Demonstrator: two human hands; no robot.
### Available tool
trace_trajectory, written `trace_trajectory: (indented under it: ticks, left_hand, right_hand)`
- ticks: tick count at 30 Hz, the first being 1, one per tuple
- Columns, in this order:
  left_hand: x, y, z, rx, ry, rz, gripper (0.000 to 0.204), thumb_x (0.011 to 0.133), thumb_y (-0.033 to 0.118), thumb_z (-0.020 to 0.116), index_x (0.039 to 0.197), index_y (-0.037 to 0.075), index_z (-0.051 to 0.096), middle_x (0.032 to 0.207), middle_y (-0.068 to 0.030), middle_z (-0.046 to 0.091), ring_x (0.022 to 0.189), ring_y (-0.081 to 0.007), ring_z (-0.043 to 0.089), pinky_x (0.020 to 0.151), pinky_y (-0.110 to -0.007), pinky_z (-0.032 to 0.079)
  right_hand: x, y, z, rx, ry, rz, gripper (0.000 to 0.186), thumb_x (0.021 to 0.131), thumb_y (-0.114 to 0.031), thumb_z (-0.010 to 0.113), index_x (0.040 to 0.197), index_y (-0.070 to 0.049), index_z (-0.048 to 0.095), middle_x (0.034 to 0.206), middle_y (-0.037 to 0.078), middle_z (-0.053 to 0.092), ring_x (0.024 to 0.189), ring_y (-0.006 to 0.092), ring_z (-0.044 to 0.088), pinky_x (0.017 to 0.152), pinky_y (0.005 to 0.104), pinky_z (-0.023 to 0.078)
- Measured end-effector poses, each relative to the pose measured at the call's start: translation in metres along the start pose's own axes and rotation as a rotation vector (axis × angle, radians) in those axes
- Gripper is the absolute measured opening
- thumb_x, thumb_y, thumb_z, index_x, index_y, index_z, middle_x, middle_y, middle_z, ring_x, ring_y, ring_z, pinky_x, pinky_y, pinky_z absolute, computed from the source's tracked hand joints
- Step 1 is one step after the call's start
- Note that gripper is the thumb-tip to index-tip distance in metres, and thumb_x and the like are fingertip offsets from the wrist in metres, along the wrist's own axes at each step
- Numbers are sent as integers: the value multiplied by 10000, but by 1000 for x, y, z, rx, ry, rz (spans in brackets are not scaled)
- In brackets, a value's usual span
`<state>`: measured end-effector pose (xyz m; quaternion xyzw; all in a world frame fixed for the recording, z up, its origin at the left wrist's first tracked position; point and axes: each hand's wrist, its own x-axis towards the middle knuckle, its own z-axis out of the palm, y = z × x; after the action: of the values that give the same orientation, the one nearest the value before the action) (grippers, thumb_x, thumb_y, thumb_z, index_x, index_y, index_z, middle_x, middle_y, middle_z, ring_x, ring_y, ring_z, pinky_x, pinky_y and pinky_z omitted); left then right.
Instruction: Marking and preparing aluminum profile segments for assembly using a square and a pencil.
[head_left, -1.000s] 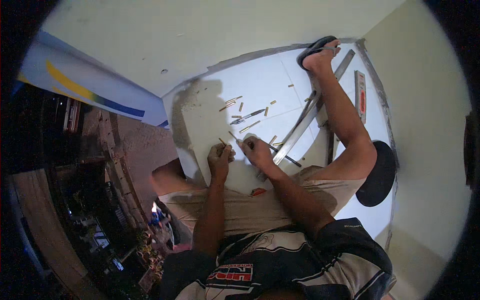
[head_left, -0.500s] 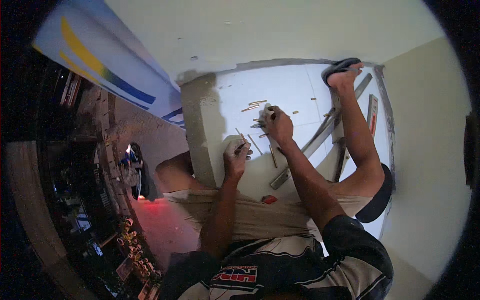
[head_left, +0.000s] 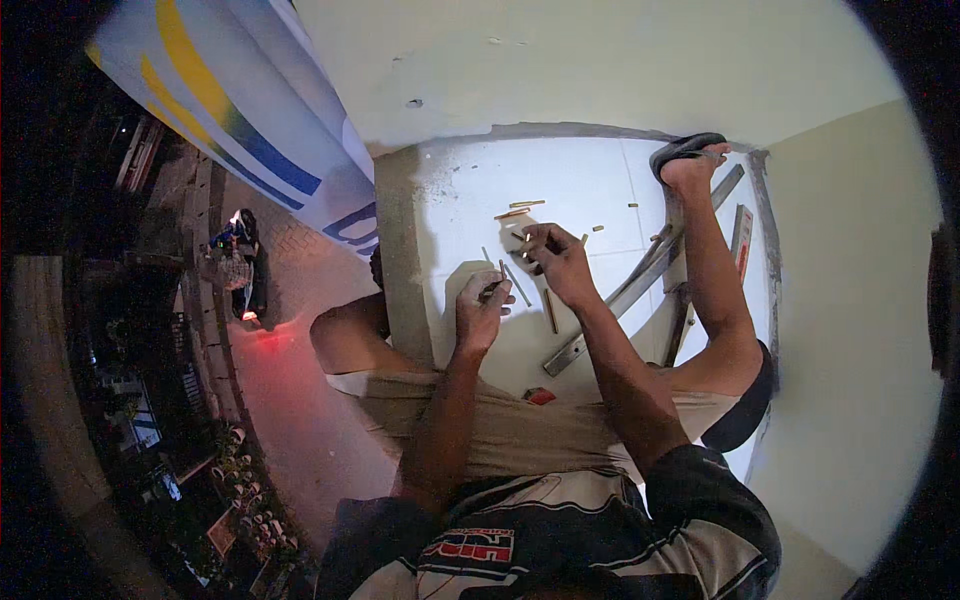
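Note:
My left hand (head_left: 482,310) is closed around a thin brownish stick (head_left: 502,268) that points up past the fingertips. Slightly higher and to the right, my right hand (head_left: 562,262) pinches a small, light-tipped stick piece (head_left: 527,240), partly hidden by the fingers. Several thin sticks lie on the white tiles: a golden pair (head_left: 514,213) beyond my right hand, a dark stick (head_left: 518,286) between the hands, and a brown stick (head_left: 551,311) beside my right wrist. Short pieces (head_left: 598,228) lie right of my right hand.
A long metal bar (head_left: 610,310) lies diagonally right of my right forearm, near my sandalled foot (head_left: 690,165). A level-like tool (head_left: 742,238) rests by the right wall. A red object (head_left: 540,396) lies near my shorts. A banner (head_left: 260,120) hangs left; a motorbike (head_left: 245,262) stands beyond.
My right hand has come up from the sticks on the tiles with a small piece in its fingers. The left hand keeps its stick. The whole view has shifted slightly.

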<state>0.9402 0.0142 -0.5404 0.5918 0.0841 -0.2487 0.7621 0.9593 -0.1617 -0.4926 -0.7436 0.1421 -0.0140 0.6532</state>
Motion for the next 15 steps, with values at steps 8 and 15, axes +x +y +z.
trace_trajectory:
  ticks: [8, 15]
  left_hand:
    - [0, -28, -9, -46, -26, 40, 247, 959, 146, 644, 1162, 6, 630, 948, -57, 697, 764, -127, 664, 632, -279, 552]
    - [-4, -25, 7, 127, 0, 132, 132, 910, 121, 674, 987, 14, 661, 817, -57, 683, 676, -131, 626, 599, -298, 514]
  right_hand:
    - [-27, -4, 24, 1, -10, -188, 261, 971, -59, 565, 1215, 29, 595, 1021, 120, 690, 877, 167, 679, 759, 292, 560]
    - [-34, 4, 12, -188, 11, -219, 247, 994, -155, 580, 1183, 3, 599, 1028, 115, 685, 897, 188, 683, 760, 328, 575]
